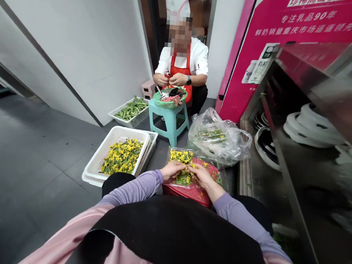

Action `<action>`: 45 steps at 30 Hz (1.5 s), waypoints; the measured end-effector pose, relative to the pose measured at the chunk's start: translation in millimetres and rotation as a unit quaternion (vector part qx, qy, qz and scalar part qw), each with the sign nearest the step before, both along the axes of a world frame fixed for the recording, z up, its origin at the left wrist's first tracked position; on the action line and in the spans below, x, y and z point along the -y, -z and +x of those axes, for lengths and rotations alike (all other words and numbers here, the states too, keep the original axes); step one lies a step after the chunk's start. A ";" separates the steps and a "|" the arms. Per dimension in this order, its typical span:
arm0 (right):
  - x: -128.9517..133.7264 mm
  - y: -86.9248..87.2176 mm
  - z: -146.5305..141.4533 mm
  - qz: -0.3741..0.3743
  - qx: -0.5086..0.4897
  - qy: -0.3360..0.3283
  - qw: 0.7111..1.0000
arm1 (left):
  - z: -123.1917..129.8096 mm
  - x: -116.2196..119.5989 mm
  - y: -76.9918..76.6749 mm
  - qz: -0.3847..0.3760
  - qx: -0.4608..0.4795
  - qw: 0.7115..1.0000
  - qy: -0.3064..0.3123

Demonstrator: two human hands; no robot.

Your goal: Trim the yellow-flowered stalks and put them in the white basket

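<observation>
My left hand [173,171] and my right hand [202,176] come together with fingertips pinched on a small yellow flower [193,166]; its stem is mostly hidden by the fingers. Beneath them lies a clear plastic box [186,183] holding yellow flowers and green stems. The box rests on a red stool [200,196], where loose green bits and a few blossoms are scattered to the right. To the left, a white perforated basket [145,145] contains many yellow blossoms [123,156] and is stacked on another one.
A co-worker [182,58] in a red apron sits opposite, hands over a green colander [170,102] on a teal stool [169,117]. Behind are a basket of green vegetables [131,109] and a clear plastic bag [236,143] with a flower box. Metal shelves [288,146] with white dishes stand right.
</observation>
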State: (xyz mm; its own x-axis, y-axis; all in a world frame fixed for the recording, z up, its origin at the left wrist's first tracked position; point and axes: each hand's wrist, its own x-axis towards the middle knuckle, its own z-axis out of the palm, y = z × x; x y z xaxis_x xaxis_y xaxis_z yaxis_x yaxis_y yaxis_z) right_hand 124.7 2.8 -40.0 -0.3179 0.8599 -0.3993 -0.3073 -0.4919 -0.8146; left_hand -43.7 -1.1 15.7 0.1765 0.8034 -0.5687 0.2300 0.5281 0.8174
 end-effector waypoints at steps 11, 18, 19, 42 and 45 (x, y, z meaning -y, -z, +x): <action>5.0 -18.2 -4.6 -0.177 -0.086 0.083 0.977 | 3.0 8.0 2.6 -0.001 0.005 1.000 0.012; 2.1 -12.9 -2.1 -0.186 -0.115 0.074 0.973 | 2.1 6.8 9.0 -0.034 0.048 0.998 0.010; 1.8 -12.2 -1.9 -0.187 -0.115 0.074 0.973 | 2.9 6.8 8.7 -0.034 0.053 0.998 0.001; 3.2 -25.5 2.1 -0.081 -0.084 0.030 0.993 | 9.8 -0.6 1.6 0.022 0.048 0.998 -0.045; 1.6 -16.0 1.3 -0.066 -0.042 0.077 0.994 | 6.6 -5.0 4.9 -0.034 0.045 0.992 -0.109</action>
State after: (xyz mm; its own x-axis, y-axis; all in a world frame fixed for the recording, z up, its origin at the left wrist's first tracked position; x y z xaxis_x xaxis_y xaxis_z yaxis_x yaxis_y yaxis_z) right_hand 125.9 1.2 -24.1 -0.2231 0.8428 -0.4899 -0.4524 -0.5347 -0.7138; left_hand -37.1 3.9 10.8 0.0550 0.7878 -0.6135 0.0322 0.6127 0.7897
